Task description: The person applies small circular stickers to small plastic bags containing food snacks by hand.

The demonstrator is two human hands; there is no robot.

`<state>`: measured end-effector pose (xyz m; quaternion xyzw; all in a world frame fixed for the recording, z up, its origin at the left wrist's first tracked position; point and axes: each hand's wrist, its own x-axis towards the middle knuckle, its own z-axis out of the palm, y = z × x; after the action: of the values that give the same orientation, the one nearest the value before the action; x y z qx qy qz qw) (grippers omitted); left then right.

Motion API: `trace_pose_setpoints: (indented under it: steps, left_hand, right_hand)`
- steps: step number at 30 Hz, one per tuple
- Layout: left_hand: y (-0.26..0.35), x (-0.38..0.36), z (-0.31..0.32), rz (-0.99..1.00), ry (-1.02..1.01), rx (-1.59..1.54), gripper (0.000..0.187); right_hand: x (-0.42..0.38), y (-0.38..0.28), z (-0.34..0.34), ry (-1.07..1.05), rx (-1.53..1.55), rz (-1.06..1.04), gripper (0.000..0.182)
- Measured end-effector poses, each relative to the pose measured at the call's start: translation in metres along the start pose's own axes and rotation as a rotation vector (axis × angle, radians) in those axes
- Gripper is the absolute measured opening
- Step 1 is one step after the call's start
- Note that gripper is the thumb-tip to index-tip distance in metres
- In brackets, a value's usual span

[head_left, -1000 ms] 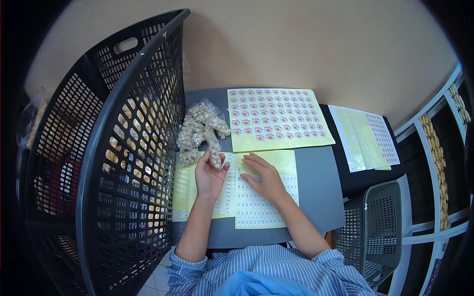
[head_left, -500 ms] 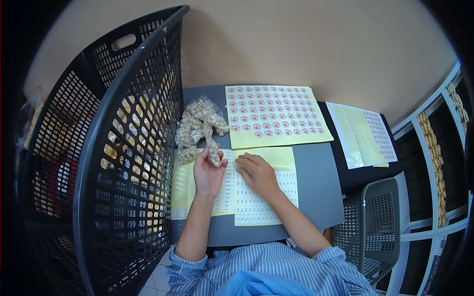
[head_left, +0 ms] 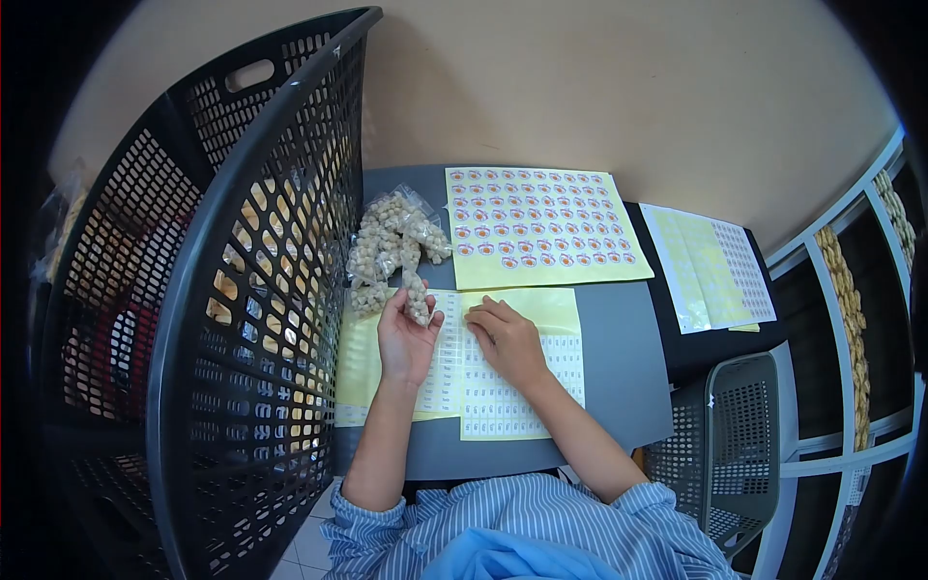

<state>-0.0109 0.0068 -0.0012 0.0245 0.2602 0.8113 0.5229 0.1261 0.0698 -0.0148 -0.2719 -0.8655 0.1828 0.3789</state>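
Observation:
My left hand point(head_left: 408, 350), palm up, has its fingers around a small clear bag of pale round pieces point(head_left: 418, 302). Just behind it lies a pile of similar clear bags point(head_left: 391, 234). To the right, my right hand point(head_left: 510, 343) rests over a yellow-backed sheet of small printed labels point(head_left: 522, 411), its fingers bent together near the sheet's upper left part. Whatever is between those fingertips is too small to make out. A second label sheet point(head_left: 447, 372) lies partly under my left hand and forearm.
A tall black plastic basket point(head_left: 261, 290) stands close on the left. Behind my hands lies a sheet of round orange stickers point(head_left: 537, 275) on the grey tabletop point(head_left: 628, 367). Farther right are more sticker sheets point(head_left: 710, 271), a smaller grey basket point(head_left: 742, 454) and a rack point(head_left: 822, 300).
The view has shifted very slightly. Both hands keep almost the same place and pose, the left one still holding the bag.

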Motion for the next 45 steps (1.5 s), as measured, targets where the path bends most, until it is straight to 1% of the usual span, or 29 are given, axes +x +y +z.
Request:
trace_pose_setpoints:
  steps: [6, 9, 11, 14, 18, 20, 21, 23, 24, 25, 26, 27, 28, 29, 31, 32, 33, 34, 35, 36, 38, 39, 41, 42, 43, 45]
  left_hand:
    - [-0.001, 0.001, -0.001, -0.001, -0.015, 0.044, 0.026]
    - [-0.002, -0.001, 0.003, 0.025, 0.022, 0.076, 0.024]
    - [-0.002, 0.000, 0.003, 0.011, 0.056, 0.056, 0.024]
    - [-0.003, 0.003, -0.001, -0.011, 0.028, 0.047, 0.024]
    - [-0.004, 0.003, 0.000, 0.001, 0.044, 0.082, 0.024]
    - [-0.006, 0.003, -0.001, 0.057, 0.076, 0.137, 0.024]
    - [-0.008, 0.004, -0.002, 0.059, 0.076, 0.137, 0.024]
    - [-0.009, 0.005, -0.003, 0.148, -0.018, 0.431, 0.025]
    - [-0.009, 0.004, -0.002, 0.174, -0.066, 0.551, 0.028]
    - [-0.008, 0.002, 0.001, 0.172, -0.068, 0.554, 0.028]
    - [-0.008, -0.002, 0.006, 0.155, -0.136, 0.676, 0.029]
    - [-0.008, -0.004, 0.008, 0.137, -0.206, 0.798, 0.030]
    - [-0.012, -0.003, 0.004, 0.160, -0.271, 0.852, 0.034]
    - [-0.014, -0.003, 0.005, 0.155, -0.273, 0.853, 0.034]
    - [-0.018, -0.006, 0.007, 0.185, -0.353, 0.951, 0.038]
    - [-0.015, -0.007, 0.008, 0.129, -0.326, 1.065, 0.043]
    - [-0.016, -0.006, 0.008, 0.127, -0.327, 1.067, 0.043]
    - [-0.018, -0.006, 0.008, 0.128, -0.343, 0.937, 0.045]
    - [-0.019, -0.006, 0.009, 0.129, -0.356, 0.806, 0.046]
    - [-0.020, -0.006, 0.011, 0.128, -0.356, 0.808, 0.046]
    - [-0.020, -0.009, 0.016, -0.142, -0.314, 0.416, 0.044]
    - [-0.021, -0.008, 0.013, -0.141, -0.312, 0.417, 0.044]
    - [-0.026, -0.004, 0.007, -0.287, -0.336, 0.369, 0.035]
    - [-0.026, -0.005, 0.009, -0.273, -0.329, 0.388, 0.029]
    - [-0.028, -0.006, 0.009, -0.275, -0.329, 0.390, 0.029]
    - [-0.032, -0.005, 0.008, -0.225, -0.297, 0.456, 0.031]
  right_hand:
    - [0.001, -0.001, -0.001, -0.018, 0.021, 0.016, 0.007]
    - [-0.001, 0.003, 0.001, 0.008, 0.033, -0.019, 0.006]
    - [-0.002, 0.005, 0.002, -0.008, 0.047, -0.003, 0.006]
    - [-0.002, 0.004, 0.000, -0.029, 0.067, 0.014, 0.005]
    - [0.000, 0.003, -0.006, -0.053, 0.122, 0.025, 0.007]
    - [0.004, 0.003, -0.012, 0.012, 0.357, 0.191, 0.006]
    - [0.004, 0.007, -0.012, 0.012, 0.358, 0.190, 0.006]
    - [0.002, 0.019, -0.007, 0.224, 0.536, 0.289, 0.006]
    - [0.004, 0.019, -0.011, 0.206, 0.677, 0.321, 0.022]
    - [0.005, 0.018, -0.014, 0.209, 0.677, 0.323, 0.022]
    - [0.006, 0.017, -0.018, 0.219, 0.832, 0.382, 0.032]
    - [0.010, 0.013, -0.025, 0.230, 0.986, 0.441, 0.043]
    - [0.012, 0.012, -0.030, 0.177, 1.038, 0.471, 0.060]
    - [0.012, 0.010, -0.033, 0.181, 1.037, 0.475, 0.060]
    - [0.011, 0.008, -0.038, 0.021, 0.907, 0.425, 0.065]
    - [0.011, 0.005, -0.039, 0.024, 0.908, 0.427, 0.065]
    - [0.012, 0.003, -0.040, 0.018, 0.936, 0.486, 0.067]
    - [0.012, 0.001, -0.041, 0.012, 0.963, 0.544, 0.068]
    - [0.012, 0.001, -0.040, 0.014, 0.965, 0.546, 0.068]
    - [0.011, 0.002, -0.038, 0.042, 0.984, 0.548, 0.067]
    - [0.011, 0.002, -0.040, 0.068, 1.004, 0.550, 0.066]
    - [0.011, 0.000, -0.043, 0.039, 0.973, 0.514, 0.066]
    - [0.011, 0.000, -0.046, 0.009, 0.944, 0.479, 0.066]
    - [0.012, 0.001, -0.046, 0.067, 0.797, 0.434, 0.066]
    - [0.012, 0.002, -0.047, 0.126, 0.650, 0.388, 0.067]
    - [0.013, 0.001, -0.047, 0.139, 0.698, 0.418, 0.067]
